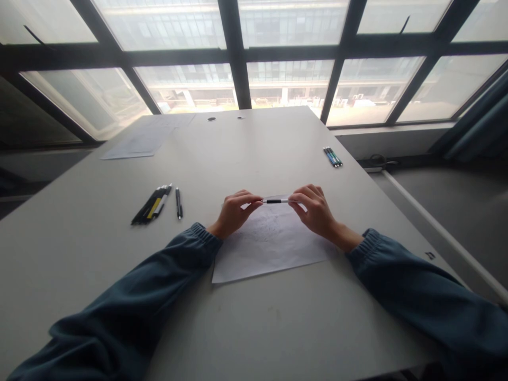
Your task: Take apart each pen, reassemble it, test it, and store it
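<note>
Pale tabletop (257, 164) in a dim room, stretching toward a wall of windows (288, 79) at 12 o'clock, daylight beyond the dark frames; a dark curtain (476, 127) hangs toward 2. Clock centred on the held pen (275, 201), windows at 12.

Key relation: pen strung between two hands, long axis running 9 to 3 o'clock, across the body. Left hand (238, 211) has the 9 o'clock end, right hand (315, 210) the 3 o'clock end; neither is nearer. Both grips narrow: thumb and fingers pinched on the barrel, short dark stretch exposed between. Which end is the tip: cannot tell, fingers cover both. Pen is over the far part of a marked paper sheet (270, 251), which spreads toward 6; height above it unclear.

Count. Hands: two. Pens held: one. Lone dark pen (179, 203) at 9, just beyond the left hand: one. Pen bundle (153, 205), further out at 9: several, overlapping, exact number unreadable; one yellow part shows. Blue-green pens (332, 157) at 2: a small row, three or four, too small to settle. Sheet under the hands: one. Loose papers (135, 140) at 10: overlapping, more than one. Round fittings (211, 119) near 11: two.
</note>
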`<action>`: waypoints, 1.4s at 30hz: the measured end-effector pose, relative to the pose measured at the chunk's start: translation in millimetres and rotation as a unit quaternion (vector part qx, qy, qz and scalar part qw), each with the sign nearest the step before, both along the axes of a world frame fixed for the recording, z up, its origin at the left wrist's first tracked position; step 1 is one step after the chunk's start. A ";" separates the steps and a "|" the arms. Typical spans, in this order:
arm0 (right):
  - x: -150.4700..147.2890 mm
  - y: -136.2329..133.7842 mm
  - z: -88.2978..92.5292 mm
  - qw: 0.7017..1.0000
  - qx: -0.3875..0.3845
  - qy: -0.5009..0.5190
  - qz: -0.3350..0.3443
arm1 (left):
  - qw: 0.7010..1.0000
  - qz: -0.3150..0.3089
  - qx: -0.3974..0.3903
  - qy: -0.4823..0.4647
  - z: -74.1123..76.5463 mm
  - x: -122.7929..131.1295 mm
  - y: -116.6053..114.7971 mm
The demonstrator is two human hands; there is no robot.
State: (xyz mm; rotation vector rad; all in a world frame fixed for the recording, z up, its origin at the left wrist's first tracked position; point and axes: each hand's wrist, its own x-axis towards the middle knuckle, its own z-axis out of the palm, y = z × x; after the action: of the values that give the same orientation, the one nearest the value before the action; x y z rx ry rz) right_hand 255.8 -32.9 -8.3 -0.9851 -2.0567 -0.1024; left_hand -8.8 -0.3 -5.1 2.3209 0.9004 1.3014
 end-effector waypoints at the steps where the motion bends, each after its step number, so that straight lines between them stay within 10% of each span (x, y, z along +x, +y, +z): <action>1: -0.1 -0.1 0.1 1.000 0.001 -0.002 0.000 | 1.000 -0.003 -0.002 0.002 -0.4 -0.2 0.0; 42: -2.1 -3.8 5.1 0.996 -0.012 -0.079 0.042 | 0.999 -0.046 0.022 0.004 3.1 0.2 -1.8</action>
State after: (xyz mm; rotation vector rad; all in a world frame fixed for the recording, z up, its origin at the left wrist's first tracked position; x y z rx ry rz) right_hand 253.7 -36.7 -3.2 -0.9297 -2.2448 -0.1157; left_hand -8.6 -2.2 -2.0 2.3725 0.7644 1.2879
